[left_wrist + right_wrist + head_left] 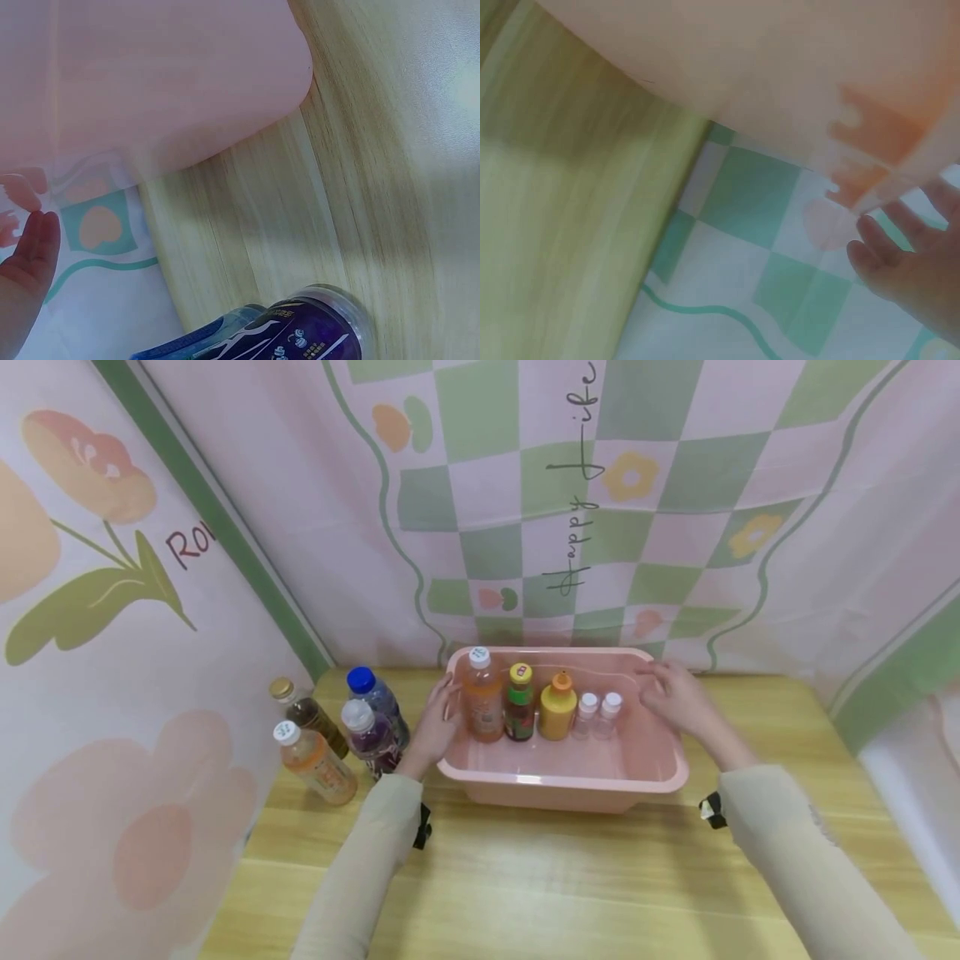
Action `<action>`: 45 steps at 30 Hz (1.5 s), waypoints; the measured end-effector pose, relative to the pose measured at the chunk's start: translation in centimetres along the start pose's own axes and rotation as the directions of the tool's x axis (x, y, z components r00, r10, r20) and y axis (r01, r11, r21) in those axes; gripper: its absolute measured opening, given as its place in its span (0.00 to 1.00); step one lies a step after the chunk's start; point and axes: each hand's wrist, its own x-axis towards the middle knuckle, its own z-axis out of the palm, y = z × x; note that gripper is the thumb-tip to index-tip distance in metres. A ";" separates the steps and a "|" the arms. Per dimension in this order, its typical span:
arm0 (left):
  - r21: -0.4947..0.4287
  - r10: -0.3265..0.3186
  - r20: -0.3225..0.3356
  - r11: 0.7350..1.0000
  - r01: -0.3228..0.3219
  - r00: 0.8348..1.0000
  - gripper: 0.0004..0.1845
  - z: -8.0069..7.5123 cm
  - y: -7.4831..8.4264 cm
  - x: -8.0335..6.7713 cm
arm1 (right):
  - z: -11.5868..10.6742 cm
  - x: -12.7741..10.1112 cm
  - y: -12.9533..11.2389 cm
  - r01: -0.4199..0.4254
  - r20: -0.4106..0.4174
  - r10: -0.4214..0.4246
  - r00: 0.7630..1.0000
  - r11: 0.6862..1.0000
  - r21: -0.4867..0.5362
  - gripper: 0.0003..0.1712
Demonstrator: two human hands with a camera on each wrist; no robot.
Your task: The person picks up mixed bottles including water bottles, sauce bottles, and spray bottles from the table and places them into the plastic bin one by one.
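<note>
A pink plastic bin [558, 792] stands on the wooden table [525, 885] against the back curtain. Along its far wall are an orange drink bottle [483, 697], a dark bottle with a yellow cap [519, 706], a yellow squeeze bottle [558, 708] and two small clear bottles [597, 714]. My left hand [438, 714] rests against the bin's left rim, fingers fairly straight. My right hand [667, 693] lies over the right rim with fingers spread. In the left wrist view, my left hand [30, 232] is beside the bin [172, 82]. The right wrist view shows straight fingers [885, 247] below the bin [780, 60].
Several bottles stand left of the bin: brown with a gold cap [303, 710], blue-capped [378, 697], purple [369, 739] [300, 334] and orange with a white cap [318, 764]. Patterned curtains [570, 510] close in the back and both sides. Bare wooden tabletop lies in front.
</note>
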 end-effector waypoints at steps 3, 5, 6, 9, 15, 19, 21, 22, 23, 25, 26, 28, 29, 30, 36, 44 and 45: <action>0.002 0.002 -0.004 1.000 -0.002 1.000 0.28 0.1 0.0 0.0 | 0.7 -0.1 0.4 0.014 -0.034 -0.015 0.999 0.999 -0.029 0.28; -0.002 0.002 -0.004 1.000 -0.002 1.000 0.28 0.2 0.0 0.0 | 1.1 -0.3 0.6 0.008 -0.050 -0.010 0.999 1.000 -0.024 0.28; -0.004 0.002 -0.002 1.000 -0.002 1.000 0.28 0.2 0.1 0.0 | 1.2 -0.4 0.7 0.007 -0.056 -0.008 0.998 1.000 -0.025 0.29; -0.010 0.001 0.001 1.000 -0.001 1.000 0.28 0.2 0.1 -0.1 | 1.7 -0.7 0.8 0.008 -0.068 -0.009 0.998 1.000 -0.019 0.29; -0.012 -0.008 0.006 1.000 0.008 1.000 0.27 0.3 0.1 -0.1 | 2.6 -1.2 1.3 0.015 -0.093 -0.014 0.996 1.000 0.010 0.29; -0.011 -0.019 0.017 1.000 0.019 1.000 0.27 0.3 0.2 -0.1 | 3.2 -1.5 1.6 0.043 -0.119 -0.042 0.992 0.999 0.003 0.28; -0.014 -0.023 0.022 1.000 0.023 1.000 0.27 0.3 0.3 -0.1 | 3.3 -1.5 1.7 0.050 -0.121 -0.050 0.991 0.999 -0.005 0.28; -0.011 -0.023 0.022 1.000 0.023 0.999 0.27 0.2 0.4 -0.1 | 3.4 -1.5 1.7 0.051 -0.121 -0.052 0.991 0.999 -0.010 0.29; -0.002 -0.020 0.021 1.000 0.021 1.000 0.27 0.2 0.4 -0.1 | 3.5 -1.5 1.6 0.054 -0.122 -0.055 0.991 0.998 -0.017 0.29; 0.018 -0.018 0.015 1.000 0.018 1.000 0.27 0.1 0.5 -0.2 | 3.6 -1.4 1.5 0.053 -0.115 -0.057 0.992 0.998 -0.034 0.30; 0.027 -0.017 0.011 1.000 0.017 1.000 0.28 0.0 0.5 -0.2 | 3.6 -1.4 1.4 0.049 -0.109 -0.053 0.993 0.998 -0.041 0.30; 0.054 -0.012 -0.006 0.998 0.012 1.000 0.28 0.0 0.6 -0.2 | 3.7 -1.3 1.4 0.041 -0.101 -0.047 0.994 0.997 -0.058 0.30; 0.061 -0.007 -0.020 0.998 0.008 1.000 0.28 -0.1 0.6 -0.3 | 3.7 -1.2 1.4 0.036 -0.096 -0.042 0.994 0.997 -0.065 0.30; 0.069 -0.003 -0.041 0.998 0.006 0.999 0.27 -0.1 0.7 -0.3 | 3.7 -1.2 1.3 0.027 -0.090 -0.033 0.995 0.997 -0.071 0.30; 0.208 0.091 -0.238 0.977 -0.040 0.967 0.21 0.1 1.0 -0.8 | 3.5 -1.1 1.3 -0.006 -0.071 -0.001 0.997 0.994 -0.105 0.30; 0.422 0.271 -0.285 0.897 -0.133 0.919 0.16 0.0 1.3 -1.3 | 3.7 -1.1 1.1 -0.019 -0.057 0.012 0.998 0.993 -0.116 0.29; 0.432 0.275 -0.278 0.892 -0.136 0.920 0.16 -0.1 1.4 -1.4 | 3.7 -1.2 1.1 -0.019 -0.059 0.012 0.998 0.993 -0.117 0.29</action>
